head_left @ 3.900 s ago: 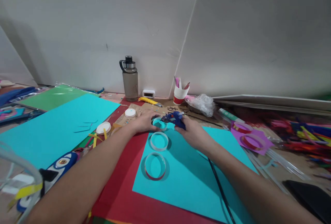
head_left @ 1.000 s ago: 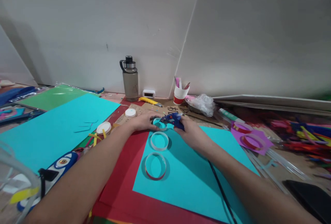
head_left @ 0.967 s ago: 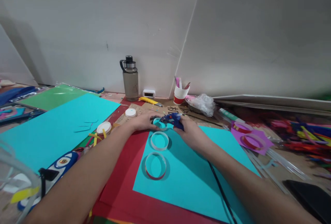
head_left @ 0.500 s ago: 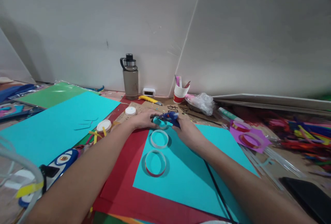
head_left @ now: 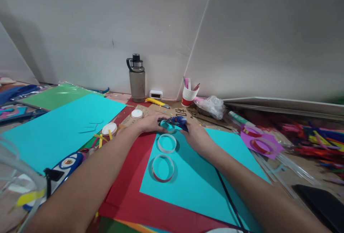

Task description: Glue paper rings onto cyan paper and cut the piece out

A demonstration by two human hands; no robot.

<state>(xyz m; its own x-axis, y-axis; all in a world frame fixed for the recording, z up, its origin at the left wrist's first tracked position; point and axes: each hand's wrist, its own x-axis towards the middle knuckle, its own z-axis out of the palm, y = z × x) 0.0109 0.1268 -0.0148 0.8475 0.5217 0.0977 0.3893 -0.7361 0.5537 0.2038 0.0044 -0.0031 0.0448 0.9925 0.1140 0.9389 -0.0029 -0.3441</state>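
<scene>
Near the far edge of a cyan sheet (head_left: 199, 186), my left hand (head_left: 151, 122) has its fingers closed on a pale ring (head_left: 168, 127). My right hand (head_left: 197, 136) grips a blue glue gun (head_left: 177, 120), its front end pointing left over that ring. A black cord runs from beneath my right forearm to the bottom edge. Two more rings lie on the cyan sheet closer to me: a whitish one (head_left: 167, 151) and a white one with a red lower edge (head_left: 163, 180). The glue gun's tip and my fingertips are partly hidden.
Behind stand a bottle (head_left: 137, 82), a yellow cutter (head_left: 157, 103) and a paper cup of pens (head_left: 189, 96). Rings with red bands rest on purple paper (head_left: 260, 142) at right. A black object (head_left: 318, 204) lies front right; a white cable loops at front left.
The whole view has shifted slightly. Both hands stay at the far ring, with only a small change at the glue gun; the two nearer rings keep their places on the sheet.
</scene>
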